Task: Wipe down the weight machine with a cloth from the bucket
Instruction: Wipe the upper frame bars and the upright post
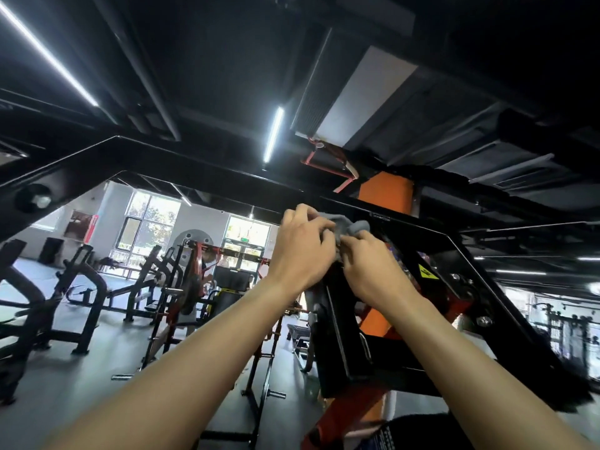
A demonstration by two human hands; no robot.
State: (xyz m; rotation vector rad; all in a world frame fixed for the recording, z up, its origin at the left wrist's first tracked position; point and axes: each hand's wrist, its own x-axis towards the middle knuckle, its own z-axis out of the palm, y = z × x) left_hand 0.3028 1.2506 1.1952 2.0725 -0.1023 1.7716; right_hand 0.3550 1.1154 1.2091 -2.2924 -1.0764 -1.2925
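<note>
The left hand (302,251) and the right hand (373,269) were up high, both with fingers (311,219) curled round the grey cloth (352,226). The cloth was bunched against the top bar of the black machine (422,226). It looked soft, light and floppy, so gripping a thick wad should work best

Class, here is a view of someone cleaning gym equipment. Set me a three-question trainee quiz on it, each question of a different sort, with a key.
1. What colour is the cloth? A red, B grey, C yellow.
2. True or false: the left hand hangs idle while the right hand alone holds the cloth.
3. Fill in: the warning sticker on the weight machine is ___.
Key: 1 B; 2 false, both hands grip the cloth; 3 yellow.
</note>
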